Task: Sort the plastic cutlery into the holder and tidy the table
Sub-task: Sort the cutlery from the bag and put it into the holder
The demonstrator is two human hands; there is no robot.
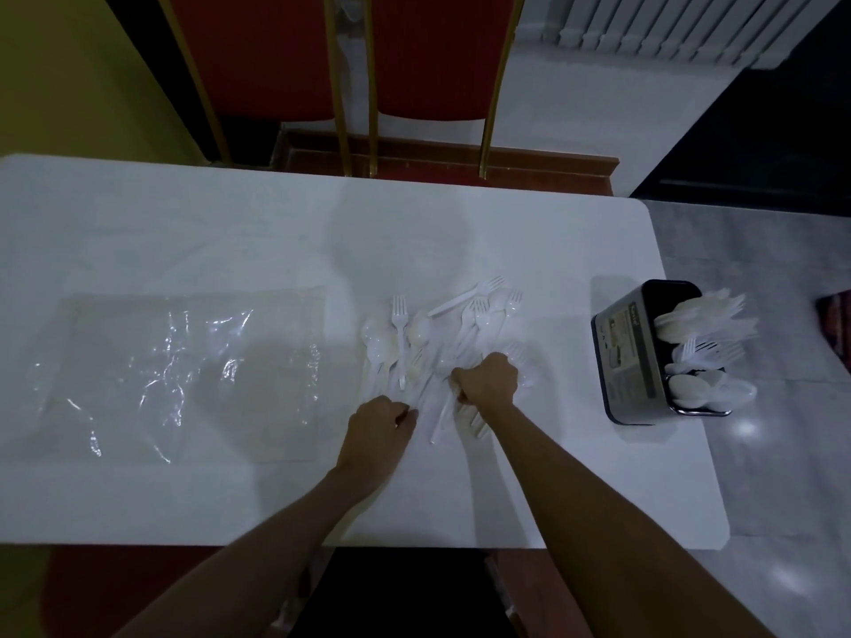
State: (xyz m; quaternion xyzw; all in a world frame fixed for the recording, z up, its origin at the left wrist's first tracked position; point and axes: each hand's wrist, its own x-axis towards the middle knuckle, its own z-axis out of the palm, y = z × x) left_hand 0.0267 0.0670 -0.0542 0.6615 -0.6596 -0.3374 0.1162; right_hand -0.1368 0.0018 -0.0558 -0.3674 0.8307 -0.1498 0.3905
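Note:
A loose pile of white plastic cutlery (442,333), forks and spoons, lies in the middle of the white table (230,223). My right hand (488,384) is curled round several pieces at the near side of the pile. My left hand (377,430) sits just left of it, fingers curled onto handles at the pile's near edge; what it holds is hidden. A dark cutlery holder (626,356) stands near the table's right edge, with several white forks and spoons in it.
A crumpled clear plastic bag (184,375) lies flat on the left half of the table. Two red chairs with gold frames (414,85) stand beyond the far edge. The right table edge is close behind the holder.

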